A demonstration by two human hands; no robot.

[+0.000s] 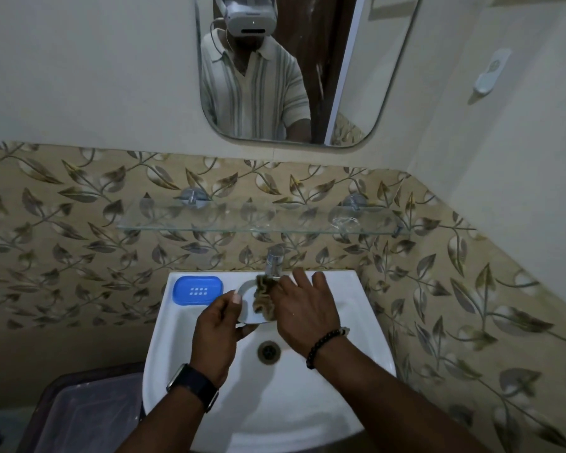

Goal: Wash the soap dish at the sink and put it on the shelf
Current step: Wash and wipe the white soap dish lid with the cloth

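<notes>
My left hand (pixel 218 325) grips the white soap dish (pixel 247 304); my right hand (pixel 303 308) presses a scrubber (pixel 265 297) on it, under the tap (pixel 274 259); blue tray (pixel 197 290) beside.

Glossy white ceramic is seen on the sink (pixel 347 291), clear glass on the shelf (pixel 209 223), shiny metal on the tap (pixel 274 261), smooth blue plastic on the insert (pixel 198 290).

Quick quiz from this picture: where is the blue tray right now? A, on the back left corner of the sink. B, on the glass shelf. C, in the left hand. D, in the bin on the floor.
A: the blue tray sits on the sink rim's back left corner, while the left hand holds a white dish.
</notes>
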